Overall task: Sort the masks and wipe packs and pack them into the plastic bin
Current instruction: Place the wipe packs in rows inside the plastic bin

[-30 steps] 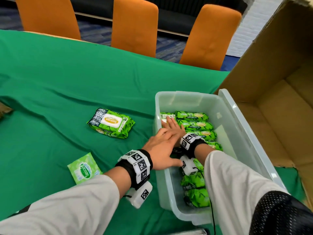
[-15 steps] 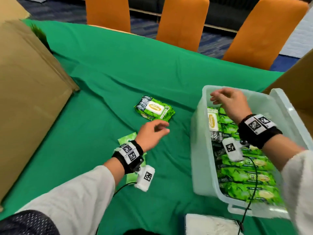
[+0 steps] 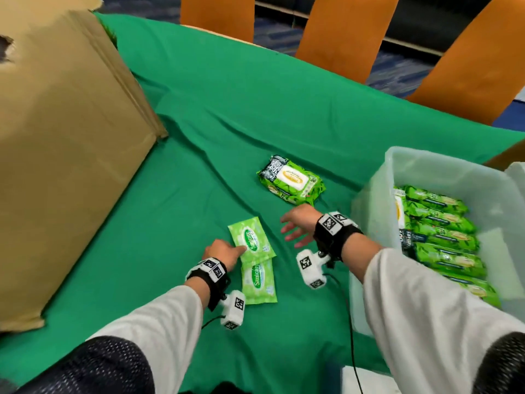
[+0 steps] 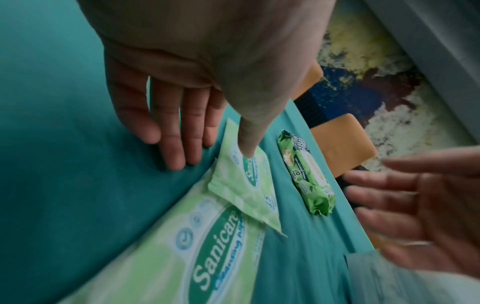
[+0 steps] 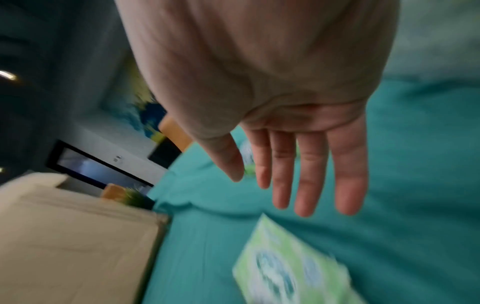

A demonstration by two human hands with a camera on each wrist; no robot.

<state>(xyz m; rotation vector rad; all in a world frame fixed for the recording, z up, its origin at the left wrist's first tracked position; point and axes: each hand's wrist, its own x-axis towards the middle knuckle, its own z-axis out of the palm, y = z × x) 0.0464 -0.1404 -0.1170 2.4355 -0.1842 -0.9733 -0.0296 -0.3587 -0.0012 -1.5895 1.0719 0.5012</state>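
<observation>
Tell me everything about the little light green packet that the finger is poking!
The light green packet is a thin, flat, soft plastic pouch with sealed edges and a darker green oval reading "Sanicare" in white. It lies flat on the green cloth, its near end overlapping a second matching packet. The left hand presses its thumb on the printed face, the other fingers resting on the cloth beside it. The right hand is open nearby, not touching it.

Two flat light-green Sanicare wipe packs [image 3: 252, 240] overlap on the green tablecloth [image 3: 199, 137], the far one on top. Dark-green bulky wipe pack [image 3: 291, 180] lies behind them. Clear plastic bin [image 3: 369, 211] stands right, packs in a row inside. Brown cardboard box [image 3: 62, 143] stands left.
</observation>
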